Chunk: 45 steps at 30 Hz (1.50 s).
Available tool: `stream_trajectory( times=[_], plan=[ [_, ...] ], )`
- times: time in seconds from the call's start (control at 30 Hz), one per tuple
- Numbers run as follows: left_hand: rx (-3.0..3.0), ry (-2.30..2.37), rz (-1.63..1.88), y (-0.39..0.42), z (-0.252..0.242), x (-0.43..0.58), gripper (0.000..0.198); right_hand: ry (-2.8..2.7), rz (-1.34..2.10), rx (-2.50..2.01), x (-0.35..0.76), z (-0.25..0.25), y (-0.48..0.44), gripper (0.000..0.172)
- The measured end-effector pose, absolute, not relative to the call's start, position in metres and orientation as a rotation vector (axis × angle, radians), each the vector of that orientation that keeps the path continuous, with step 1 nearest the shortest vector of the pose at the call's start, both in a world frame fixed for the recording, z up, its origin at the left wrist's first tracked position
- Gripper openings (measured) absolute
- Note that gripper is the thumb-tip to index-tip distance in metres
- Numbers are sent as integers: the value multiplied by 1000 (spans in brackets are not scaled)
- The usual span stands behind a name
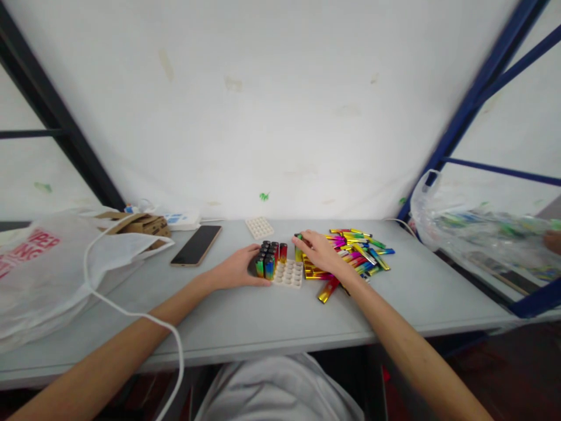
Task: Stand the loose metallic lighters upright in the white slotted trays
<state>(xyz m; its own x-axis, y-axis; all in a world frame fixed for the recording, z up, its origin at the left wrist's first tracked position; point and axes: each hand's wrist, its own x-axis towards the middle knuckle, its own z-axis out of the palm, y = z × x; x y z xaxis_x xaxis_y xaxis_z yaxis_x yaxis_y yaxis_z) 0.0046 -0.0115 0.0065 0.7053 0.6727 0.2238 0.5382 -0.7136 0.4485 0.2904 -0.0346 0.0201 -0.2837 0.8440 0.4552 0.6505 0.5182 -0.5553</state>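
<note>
The left hand cups the near-left side of the white slotted tray, fingers curled against the upright lighters filling its far rows. The right hand lies flat, fingers narrow, on the pile of metallic lighters (grip hidden) — best to brace the tray firmly while seating each lighter.

**Hands at a tray of bright lighters**

The left hand is resting against the left side of a white tray, touching the upright lighters standing in it. The right hand is lying palm-down over a loose pile of colourful lighters just beside the tray on the grey surface. A phone is lying left, near a white bag.
</note>
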Motion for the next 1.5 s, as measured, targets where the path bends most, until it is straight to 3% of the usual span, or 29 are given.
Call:
stream_trajectory(
  times=[0.27, 0.57, 0.73, 0.97, 1.2, 1.5],
  plan=[
    [2549, 923, 530, -12, 7, 6, 83, -2145, 504, -1230, 285, 28, -46, 44],
    [2547, 905, 566, -13, 6, 6, 77, -2407, 13, -1444, 261, 26, -50, 39],
    [2546, 911, 563, -11, 4, 5, 77, -2425, 186, -1380, 282, 35, -48, 44],
    [2535, 929, 546, -8, 4, 5, 79, -2320, 218, -1354, 361, 29, -25, 23],
    [2536, 968, 542, -6, 0, 4, 82, -2327, 286, -1457, 354, 16, -15, 9],
    [2509, 990, 514, -10, 5, 5, 88, -1890, 389, -1322, 345, 24, -16, 38]
  ],
)
